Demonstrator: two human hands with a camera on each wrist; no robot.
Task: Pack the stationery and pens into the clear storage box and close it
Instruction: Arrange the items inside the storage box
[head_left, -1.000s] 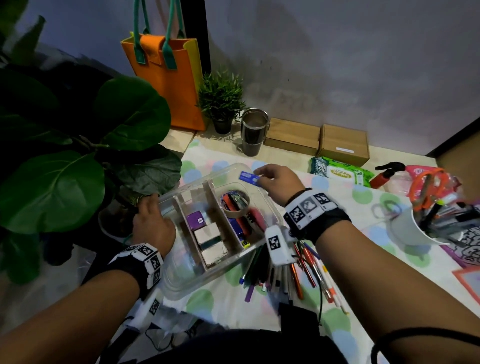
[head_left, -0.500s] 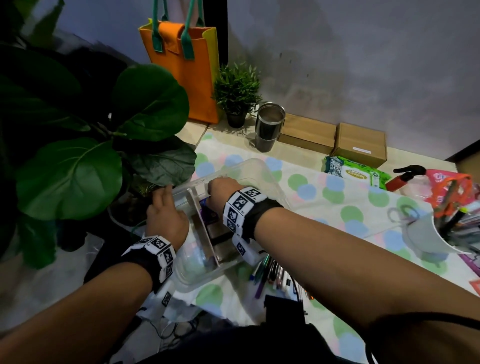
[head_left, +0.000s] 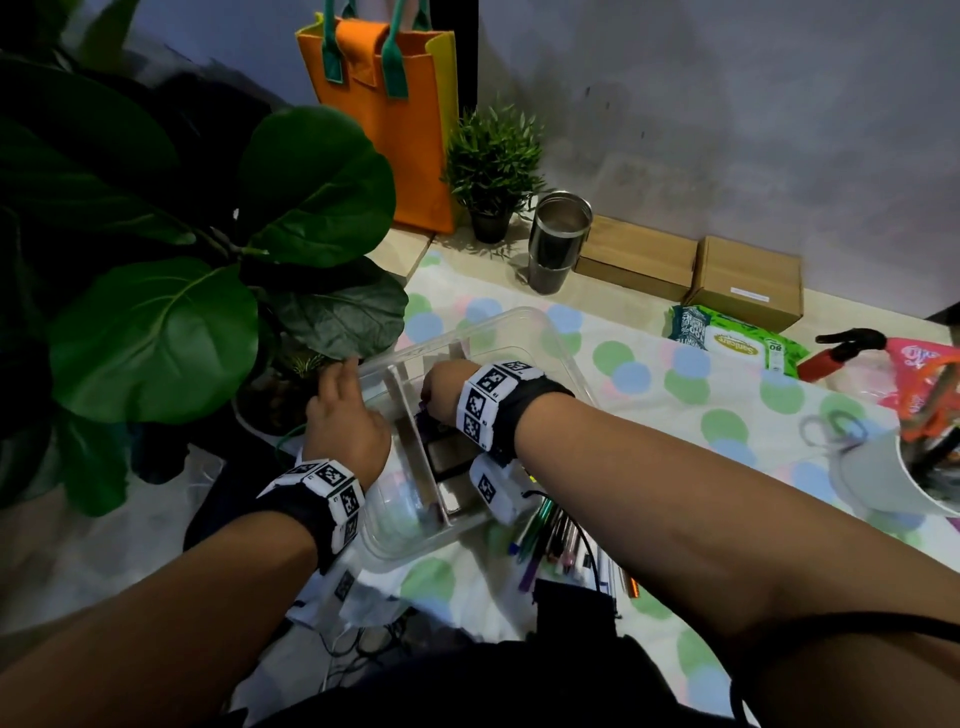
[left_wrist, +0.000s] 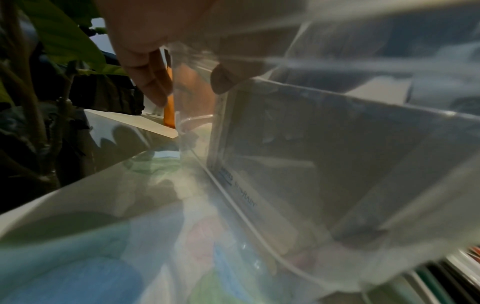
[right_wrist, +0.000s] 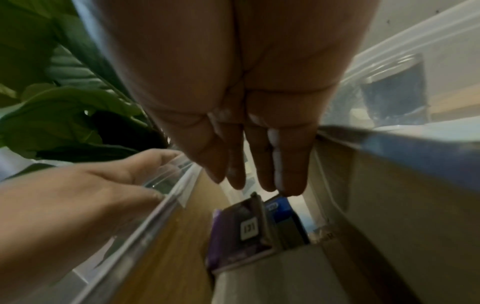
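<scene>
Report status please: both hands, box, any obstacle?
Left hand grips clear box rim. Right hand open, fingers straight above blue packet inside. Pens outside. Lid unseen.

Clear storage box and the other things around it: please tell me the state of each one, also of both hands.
clear storage box: open, no lid on it, partly filled
left hand: grips the box's left rim
right hand: inside a middle compartment, fingers straight, above the small boxes
blue small box: in the compartment, below the fingertips
purple small box: in the same compartment
pens: unpacked, on the cloth
metal tumbler: upright, no lid
</scene>
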